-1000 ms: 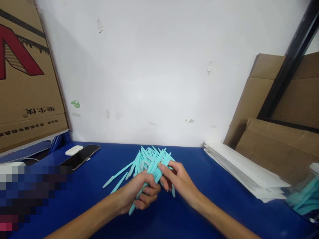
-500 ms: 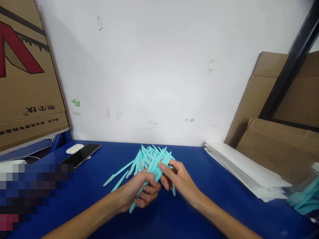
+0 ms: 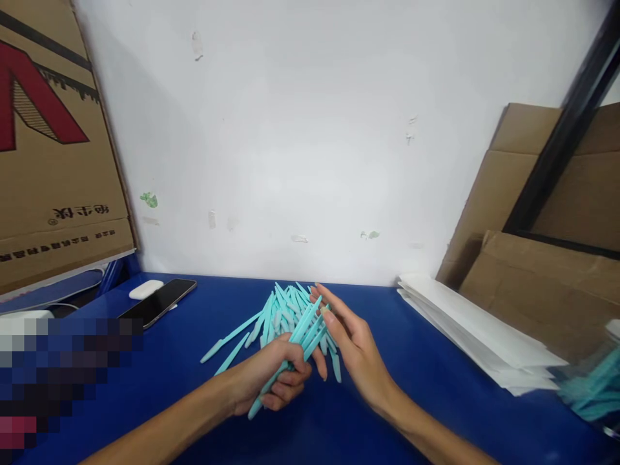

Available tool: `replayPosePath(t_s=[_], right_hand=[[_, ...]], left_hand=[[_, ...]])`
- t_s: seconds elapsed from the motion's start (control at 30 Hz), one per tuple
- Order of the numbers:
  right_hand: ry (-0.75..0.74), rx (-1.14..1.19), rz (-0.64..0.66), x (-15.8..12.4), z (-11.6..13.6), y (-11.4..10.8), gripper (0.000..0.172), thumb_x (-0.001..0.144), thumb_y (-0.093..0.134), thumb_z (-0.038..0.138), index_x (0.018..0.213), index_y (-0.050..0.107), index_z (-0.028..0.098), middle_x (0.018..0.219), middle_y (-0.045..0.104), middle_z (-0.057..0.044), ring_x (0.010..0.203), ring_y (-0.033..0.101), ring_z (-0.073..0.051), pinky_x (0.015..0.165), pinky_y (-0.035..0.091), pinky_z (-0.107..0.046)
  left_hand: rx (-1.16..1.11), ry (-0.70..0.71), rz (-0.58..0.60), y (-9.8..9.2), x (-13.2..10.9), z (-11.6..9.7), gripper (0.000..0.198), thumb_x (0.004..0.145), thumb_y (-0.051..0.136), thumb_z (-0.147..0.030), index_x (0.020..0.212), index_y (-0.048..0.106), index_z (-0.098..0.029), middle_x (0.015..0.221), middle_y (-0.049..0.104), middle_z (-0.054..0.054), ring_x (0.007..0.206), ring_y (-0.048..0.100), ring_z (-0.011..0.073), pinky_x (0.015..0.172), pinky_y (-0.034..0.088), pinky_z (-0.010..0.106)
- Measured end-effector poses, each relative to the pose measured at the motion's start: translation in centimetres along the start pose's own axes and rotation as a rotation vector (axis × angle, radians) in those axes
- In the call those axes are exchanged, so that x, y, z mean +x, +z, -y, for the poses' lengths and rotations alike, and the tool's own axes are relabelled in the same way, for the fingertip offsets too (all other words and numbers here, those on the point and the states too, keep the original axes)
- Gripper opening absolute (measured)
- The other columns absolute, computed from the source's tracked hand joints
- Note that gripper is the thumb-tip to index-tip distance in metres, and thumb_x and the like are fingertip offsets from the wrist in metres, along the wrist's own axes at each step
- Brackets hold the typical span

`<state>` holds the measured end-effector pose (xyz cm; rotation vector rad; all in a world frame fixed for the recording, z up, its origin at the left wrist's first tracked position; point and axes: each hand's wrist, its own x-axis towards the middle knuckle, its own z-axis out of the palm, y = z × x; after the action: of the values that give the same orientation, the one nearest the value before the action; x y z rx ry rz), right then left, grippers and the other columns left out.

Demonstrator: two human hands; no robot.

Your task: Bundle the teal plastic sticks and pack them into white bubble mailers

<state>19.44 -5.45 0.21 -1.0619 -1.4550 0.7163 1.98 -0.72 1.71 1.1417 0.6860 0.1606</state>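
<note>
My left hand (image 3: pixel 278 374) is wrapped around a bundle of turquoise eyebrow razors (image 3: pixel 310 326), slim sticks with paler capped ends. Their tips point up and to the right, and one capped end sticks out below my fist. Beside the tips is my right hand (image 3: pixel 356 345), its fingers apart and its thumb close to the bundle; whether the thumb touches it I cannot tell. Behind both hands lies a loose pile of the same razors (image 3: pixel 268 313) on the blue table (image 3: pixel 194 400), partly hidden by the bundle.
A phone (image 3: pixel 162 302) and a white case (image 3: pixel 146 289) lie at the left. To the right are a stack of white sheets (image 3: pixel 475 329) and a clear bag with more turquoise sticks (image 3: pixel 593 384). Cardboard boxes (image 3: pixel 58 161) flank both sides; a white wall (image 3: pixel 300 142) stands behind.
My right fingers have spread away from the bundle's tips, where they were closed before. My left hand keeps its grip, with the bundle slightly lower.
</note>
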Motion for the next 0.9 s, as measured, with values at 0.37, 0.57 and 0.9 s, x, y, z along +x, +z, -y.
replayPosePath(t_s=[0.37, 0.57, 0.9], right_hand=[[-0.027, -0.023, -0.044, -0.1, 0.1, 0.0, 0.051, 0.099, 0.048, 0.050, 0.146, 0.042, 0.034, 0.150, 0.046, -0.005, 0.136, 0.046, -0.026, 0.111, 0.039, -0.043], [-0.028, -0.038, -0.128, 0.5, -0.5, -0.7, 0.040, 0.099, 0.048, 0.049, 0.135, 0.049, 0.033, 0.145, 0.050, -0.004, 0.133, 0.049, -0.025, 0.112, 0.038, -0.042], [-0.065, -0.340, -0.219, 2.7, -3.2, -6.5, 0.038, 0.095, 0.048, 0.055, 0.123, 0.058, 0.031, 0.128, 0.064, -0.007, 0.121, 0.057, -0.029, 0.108, 0.038, -0.048]], left_hand=[[0.715, 0.319, -0.580, -2.4, -0.7, -2.6, 0.053, 0.083, 0.050, -0.072, 0.080, 0.054, -0.019, 0.058, 0.047, -0.003, 0.049, 0.043, 0.0131, 0.045, 0.031, 0.023], [1.203, 0.028, -1.208, -8.7, -1.4, -3.1, 0.068, 0.093, 0.024, -0.066, 0.088, 0.063, -0.010, 0.091, 0.067, 0.026, 0.091, 0.064, 0.0440, 0.078, 0.045, 0.047], [1.208, 0.112, -1.331, -8.0, 0.2, -0.3, 0.022, 0.091, 0.052, -0.036, 0.090, 0.049, -0.014, 0.085, 0.057, 0.014, 0.095, 0.060, 0.0372, 0.075, 0.040, 0.034]])
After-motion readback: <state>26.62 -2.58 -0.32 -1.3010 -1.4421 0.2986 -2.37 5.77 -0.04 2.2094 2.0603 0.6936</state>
